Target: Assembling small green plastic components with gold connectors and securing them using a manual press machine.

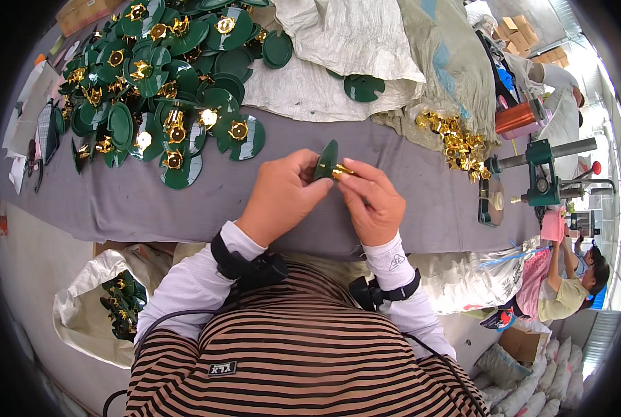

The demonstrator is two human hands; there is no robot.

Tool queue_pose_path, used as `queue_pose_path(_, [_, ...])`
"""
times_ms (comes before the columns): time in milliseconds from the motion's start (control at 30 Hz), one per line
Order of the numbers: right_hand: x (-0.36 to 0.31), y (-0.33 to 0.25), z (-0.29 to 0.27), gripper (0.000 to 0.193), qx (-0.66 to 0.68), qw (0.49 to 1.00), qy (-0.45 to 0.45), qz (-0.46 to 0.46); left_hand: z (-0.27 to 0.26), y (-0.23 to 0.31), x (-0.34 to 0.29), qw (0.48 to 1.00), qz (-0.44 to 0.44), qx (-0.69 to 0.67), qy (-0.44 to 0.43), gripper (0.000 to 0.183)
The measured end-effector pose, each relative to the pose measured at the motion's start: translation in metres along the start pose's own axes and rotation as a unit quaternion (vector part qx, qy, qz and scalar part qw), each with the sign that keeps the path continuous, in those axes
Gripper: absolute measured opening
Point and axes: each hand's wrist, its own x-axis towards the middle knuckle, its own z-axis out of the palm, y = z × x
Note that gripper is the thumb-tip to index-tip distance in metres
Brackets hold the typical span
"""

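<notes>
Over the near part of the table, my left hand [284, 191] pinches a dark green, lily-pad-shaped plastic disc [328, 158], tilted nearly edge-on. My right hand [373, 201] is closed on a small shiny gold fitting [339, 171], which meets the disc's right face. Whether the two are joined, I cannot tell. Farther left lies a heap of green discs with gold crown-like fittings [237, 131] at their centres. Loose gold fittings [456, 142] are piled to the right. Another green disc [364, 87] rests by the white woven sheet, without a visible gold piece.
A grey cloth [421, 222] covers the table. White woven sacking [345, 42] lies at the back. A green hand press [541, 172] stands at right beside a tape roll [494, 201]. Below left, an open sack [81, 306] holds green-gold pieces. Other people [567, 285] work at right.
</notes>
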Motion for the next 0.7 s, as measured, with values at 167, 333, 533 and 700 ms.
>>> queue_pose_path(167, [-0.006,-0.003,0.003,0.017,0.087,0.990,0.011,0.107,-0.001,0.010,-0.007,1.000,-0.009,0.018,-0.015,0.021])
queue_pose_path(333, [0.000,-0.021,0.018,0.017,0.293,0.916,0.014,0.274,-0.021,0.006,-0.012,0.975,0.134,0.171,0.033,0.024])
queue_pose_path(533, [0.041,0.008,-0.019,0.020,-0.013,0.996,-0.062,0.061,-0.142,0.045,0.007,0.983,0.026,0.122,0.137,0.034])
queue_pose_path(700, [0.121,0.099,-0.016,0.028,-0.376,0.917,-0.116,-0.071,-0.224,0.026,-0.013,0.972,-0.126,0.082,0.180,0.034])
